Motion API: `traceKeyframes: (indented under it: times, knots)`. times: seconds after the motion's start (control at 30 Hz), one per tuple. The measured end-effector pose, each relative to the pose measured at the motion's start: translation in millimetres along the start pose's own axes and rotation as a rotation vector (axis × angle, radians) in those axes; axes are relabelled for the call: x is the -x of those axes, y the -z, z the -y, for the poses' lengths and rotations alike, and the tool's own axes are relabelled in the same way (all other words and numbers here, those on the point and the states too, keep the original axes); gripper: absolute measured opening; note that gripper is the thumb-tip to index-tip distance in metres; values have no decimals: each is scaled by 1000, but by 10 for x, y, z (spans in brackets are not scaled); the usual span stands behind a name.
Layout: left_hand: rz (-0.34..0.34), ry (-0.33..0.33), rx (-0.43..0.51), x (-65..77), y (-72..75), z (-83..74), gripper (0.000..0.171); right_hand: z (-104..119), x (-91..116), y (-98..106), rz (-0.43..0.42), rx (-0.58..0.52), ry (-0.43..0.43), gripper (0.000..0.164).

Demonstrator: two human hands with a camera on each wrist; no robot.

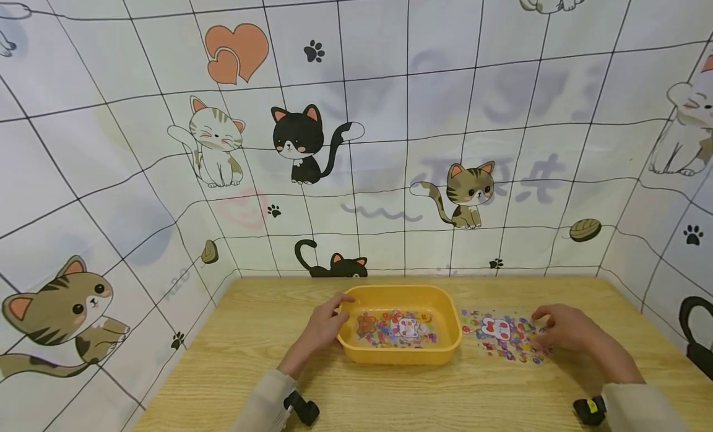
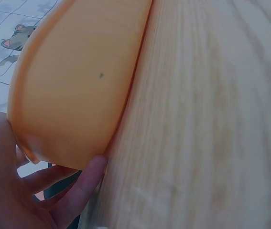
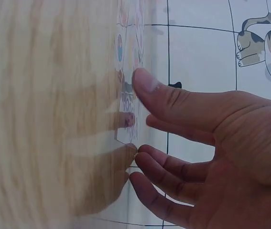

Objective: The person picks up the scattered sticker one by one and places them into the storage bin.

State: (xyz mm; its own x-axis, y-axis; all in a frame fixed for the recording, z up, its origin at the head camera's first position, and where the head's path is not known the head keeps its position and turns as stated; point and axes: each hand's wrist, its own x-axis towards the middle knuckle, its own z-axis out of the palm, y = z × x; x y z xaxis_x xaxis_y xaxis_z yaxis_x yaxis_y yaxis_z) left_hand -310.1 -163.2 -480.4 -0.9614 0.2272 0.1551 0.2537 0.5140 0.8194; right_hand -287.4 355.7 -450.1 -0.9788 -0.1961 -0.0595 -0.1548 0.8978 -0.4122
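Yellow tray (image 1: 398, 356), betw. hands, is gripped at rim by L hand (image 1: 323, 324); printed sheet (image 1: 408, 327) is contained. R hand (image 1: 570, 327) is relaxed, digits parted, at edge of 2nd sheet (image 1: 496, 328). Faint wall lettering (image 1: 548, 167) beyond hands can't be read reliably.

Yellow basin (image 1: 398, 356), multicoloured stickers (image 1: 497, 328), tan wood-grained table (image 1: 390, 395), white black-gridded cat-print wall (image 1: 384, 159)
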Motion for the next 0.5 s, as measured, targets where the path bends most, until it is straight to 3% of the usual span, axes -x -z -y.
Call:
traceKeyframes:
  times: [0.5]
  knots:
    - [-21,-14,-45,0,10,-8,34,-103,-6,-6,-10,3,3,49]
